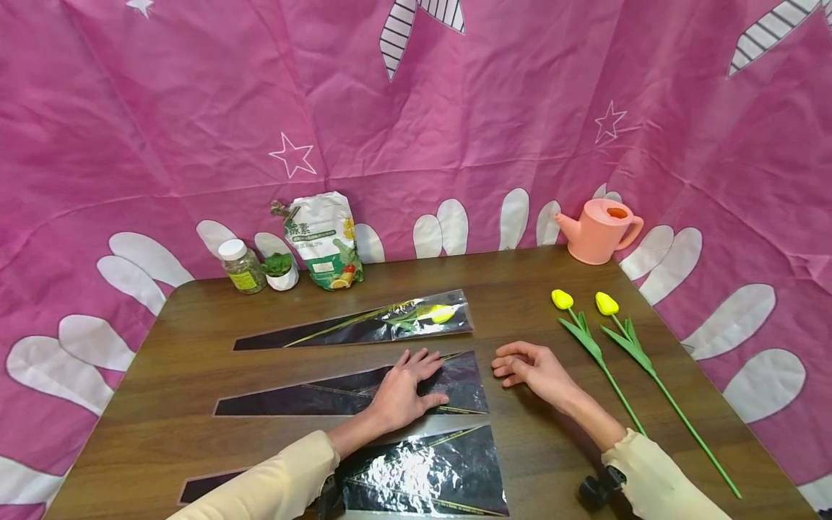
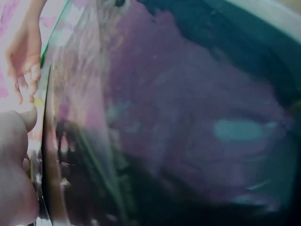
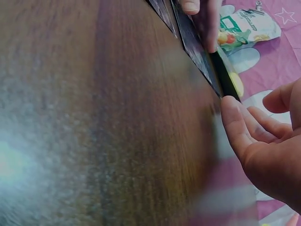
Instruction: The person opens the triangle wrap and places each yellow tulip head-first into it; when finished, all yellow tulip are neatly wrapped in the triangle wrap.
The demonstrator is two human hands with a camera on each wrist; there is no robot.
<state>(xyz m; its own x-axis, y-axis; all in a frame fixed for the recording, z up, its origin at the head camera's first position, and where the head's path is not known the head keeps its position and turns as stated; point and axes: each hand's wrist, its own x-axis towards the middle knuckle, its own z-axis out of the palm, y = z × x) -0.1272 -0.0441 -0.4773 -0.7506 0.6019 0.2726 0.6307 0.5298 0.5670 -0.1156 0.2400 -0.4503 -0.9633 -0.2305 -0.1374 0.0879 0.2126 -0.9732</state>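
Note:
Three long tapered flower sleeves with black backing lie across the table. My left hand (image 1: 404, 393) rests flat on the wide end of the middle sleeve (image 1: 286, 399), fingers spread. Just right of that sleeve's wide end, my right hand (image 1: 536, 374) hovers with loosely bent fingers and holds nothing. In the right wrist view its fingertips (image 3: 230, 106) appear near the sleeve edge. The far sleeve (image 1: 273, 339) contains a yellow tulip (image 1: 440, 313) under clear film. The near sleeve (image 1: 448, 466) is partly covered by my left forearm. Two yellow artificial tulips (image 1: 590, 343) (image 1: 640, 354) lie to the right.
Along the back edge stand a white-lidded jar (image 1: 243, 267), a small potted plant (image 1: 281, 273), a white and green bag (image 1: 323, 242) and a pink watering can (image 1: 598, 231). A pink patterned cloth (image 1: 416, 144) hangs behind the wooden table (image 1: 520, 289).

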